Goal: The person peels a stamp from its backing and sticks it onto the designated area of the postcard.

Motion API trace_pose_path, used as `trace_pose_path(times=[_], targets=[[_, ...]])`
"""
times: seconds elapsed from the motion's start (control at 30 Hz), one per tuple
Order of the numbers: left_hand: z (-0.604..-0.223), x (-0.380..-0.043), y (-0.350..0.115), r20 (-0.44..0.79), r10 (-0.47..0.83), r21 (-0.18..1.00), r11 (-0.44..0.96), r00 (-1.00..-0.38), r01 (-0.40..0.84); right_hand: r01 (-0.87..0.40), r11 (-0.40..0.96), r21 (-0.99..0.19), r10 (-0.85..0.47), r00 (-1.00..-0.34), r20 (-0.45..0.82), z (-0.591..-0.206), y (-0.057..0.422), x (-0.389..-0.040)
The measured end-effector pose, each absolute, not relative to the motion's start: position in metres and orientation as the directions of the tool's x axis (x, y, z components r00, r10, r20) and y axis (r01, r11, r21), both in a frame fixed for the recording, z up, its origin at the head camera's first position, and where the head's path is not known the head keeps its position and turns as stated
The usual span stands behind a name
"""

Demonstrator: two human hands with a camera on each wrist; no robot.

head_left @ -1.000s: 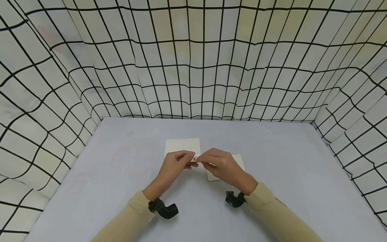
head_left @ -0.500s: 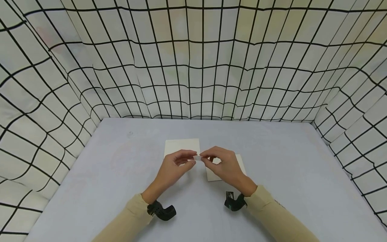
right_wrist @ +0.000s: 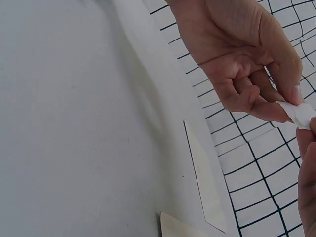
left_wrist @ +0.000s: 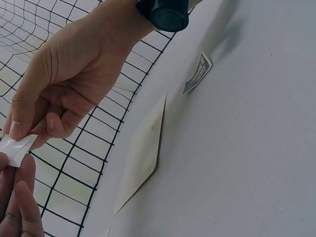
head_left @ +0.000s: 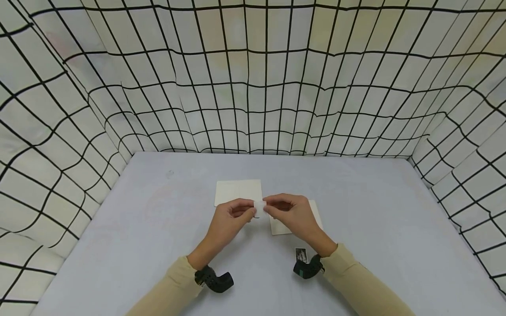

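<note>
A small white piece with serrated edges, like a postage stamp seen from its blank back point(head_left: 258, 210), is held up between my two hands. My left hand point(head_left: 231, 219) pinches its left edge between thumb and fingers. On the opposite edge, my right hand point(head_left: 294, 215) has the same kind of pinch. The left wrist view shows the stamp point(left_wrist: 19, 149) with a glossy surface and zigzag border. Fingertips cover both of its side edges.
Behind the left hand lies a cream paper rectangle point(head_left: 237, 191). Another cream rectangle point(head_left: 280, 227) is partly covered by the right hand. Near the right wrist, a small dark picture stamp point(head_left: 301, 254) with a white border lies on the pale table point(head_left: 158, 210). Black netting surrounds the far sides.
The stamp's coloured picture side showed a second ago; both hands have turned it over, so its white back faces up and shows more fully now.
</note>
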State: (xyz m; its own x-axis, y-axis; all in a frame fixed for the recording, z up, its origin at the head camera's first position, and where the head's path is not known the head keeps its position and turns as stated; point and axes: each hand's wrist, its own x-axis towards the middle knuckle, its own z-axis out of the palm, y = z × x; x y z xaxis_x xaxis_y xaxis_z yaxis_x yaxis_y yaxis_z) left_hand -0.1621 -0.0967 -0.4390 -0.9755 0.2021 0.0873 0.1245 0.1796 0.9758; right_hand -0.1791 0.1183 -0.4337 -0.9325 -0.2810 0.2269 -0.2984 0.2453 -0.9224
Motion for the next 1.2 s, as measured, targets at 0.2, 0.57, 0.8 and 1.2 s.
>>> trace_pose_path(times=[0.2, 0.57, 0.8, 1.2], targets=[[-0.4409, -0.1629, -0.0949, 0.058, 0.169, 0.979, 0.181, -0.984, 0.089, -0.277, 0.255, -0.926, -0.275, -0.939, 0.206, -0.4333, 0.1178, -0.1794], [-0.44, -0.1603, -0.0897, 0.035, 0.134, 0.98, 0.191, -0.99, 0.061, -0.468, 0.308, -0.828, -0.27, -0.878, 0.395, -0.4252, 0.123, -0.177], [-0.4396, -0.1581, -0.0905, 0.044, 0.141, 0.979, 0.189, -0.989, 0.071, -0.505, 0.377, -0.777, -0.319, -0.858, 0.403, -0.4257, 0.1211, -0.1763], [-0.4421, -0.1587, -0.0898, 0.016, 0.128, 0.981, 0.189, -0.992, 0.04, -0.488, 0.391, -0.78, -0.32, -0.867, 0.382, -0.4276, 0.1185, -0.1777]])
